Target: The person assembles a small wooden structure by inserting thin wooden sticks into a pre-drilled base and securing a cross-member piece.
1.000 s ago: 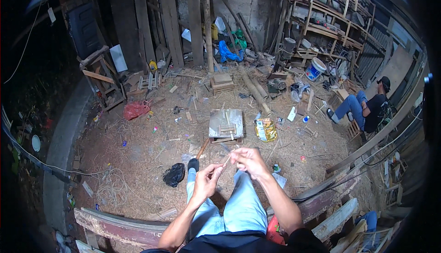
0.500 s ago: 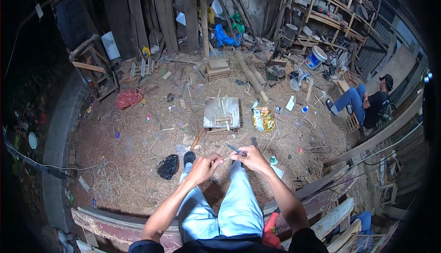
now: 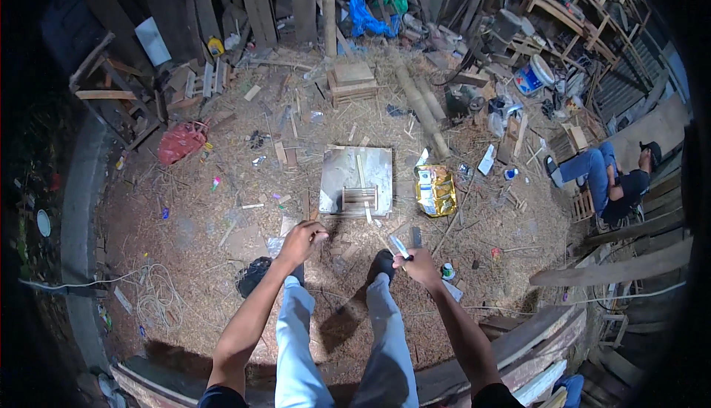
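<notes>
Your right hand (image 3: 422, 266) grips a small knife (image 3: 400, 247), blade pointing up-left. Your left hand (image 3: 300, 239) is curled shut; whether it holds anything is too small to tell. A small slatted frame (image 3: 360, 197) rests on the grey board's (image 3: 342, 171) near edge.

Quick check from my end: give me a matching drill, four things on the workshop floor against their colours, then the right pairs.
Things:
1. crumpled bag left of the square board
2. snack packet right of that board
3. cloth by the far wall
4. trousers on the person's own legs

Colours:
A. blue
B. red
C. pale grey-blue
D. yellow

Pairs: 1-B, 2-D, 3-A, 4-C
</notes>
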Available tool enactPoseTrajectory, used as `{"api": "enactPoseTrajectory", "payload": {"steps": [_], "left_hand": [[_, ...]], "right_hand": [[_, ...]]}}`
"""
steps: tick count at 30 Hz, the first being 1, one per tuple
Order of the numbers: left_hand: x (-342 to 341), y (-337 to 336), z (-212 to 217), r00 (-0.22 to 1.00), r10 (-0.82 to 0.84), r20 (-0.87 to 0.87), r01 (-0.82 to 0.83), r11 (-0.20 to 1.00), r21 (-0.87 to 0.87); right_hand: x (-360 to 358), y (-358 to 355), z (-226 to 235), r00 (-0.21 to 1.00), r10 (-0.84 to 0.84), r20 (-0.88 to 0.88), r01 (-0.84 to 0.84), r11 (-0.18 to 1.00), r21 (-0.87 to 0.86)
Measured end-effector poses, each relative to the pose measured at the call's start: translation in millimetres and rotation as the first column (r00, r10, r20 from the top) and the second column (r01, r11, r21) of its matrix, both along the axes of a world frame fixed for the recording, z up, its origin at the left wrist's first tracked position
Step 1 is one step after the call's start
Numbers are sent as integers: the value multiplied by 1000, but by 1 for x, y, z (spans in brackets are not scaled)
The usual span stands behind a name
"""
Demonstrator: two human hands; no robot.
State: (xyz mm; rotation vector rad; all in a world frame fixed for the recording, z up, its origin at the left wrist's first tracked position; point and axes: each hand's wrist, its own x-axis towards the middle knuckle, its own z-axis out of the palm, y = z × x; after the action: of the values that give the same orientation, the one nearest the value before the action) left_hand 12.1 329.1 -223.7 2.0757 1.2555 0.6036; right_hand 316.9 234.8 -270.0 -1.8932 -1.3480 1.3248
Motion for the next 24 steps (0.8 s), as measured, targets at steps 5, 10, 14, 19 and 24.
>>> {"api": "enactPoseTrajectory", "payload": {"steps": [5, 10, 14, 19, 24], "left_hand": [[7, 61, -142, 973, 223, -63, -231, 905, -356], [46, 115, -260, 939, 334, -82, -338, 852, -400], [66, 138, -322, 893, 406, -194, -448, 843, -298], [84, 148, -345, 909, 406, -96, -415, 851, -323], [82, 128, -279, 810, 579, 94, -446, 712, -542]], "right_hand": [[-11, 89, -90, 844, -466, -268, 391, 874, -288], [-11, 161, -232, 756, -578, -307, 552, 815, -177], [-15, 194, -308, 781, -595, -192, 587, 803, -101], [-10, 199, -326, 845, -518, -131, 530, 844, 79], [-33, 195, -237, 813, -544, -210, 579, 792, 192]]}}
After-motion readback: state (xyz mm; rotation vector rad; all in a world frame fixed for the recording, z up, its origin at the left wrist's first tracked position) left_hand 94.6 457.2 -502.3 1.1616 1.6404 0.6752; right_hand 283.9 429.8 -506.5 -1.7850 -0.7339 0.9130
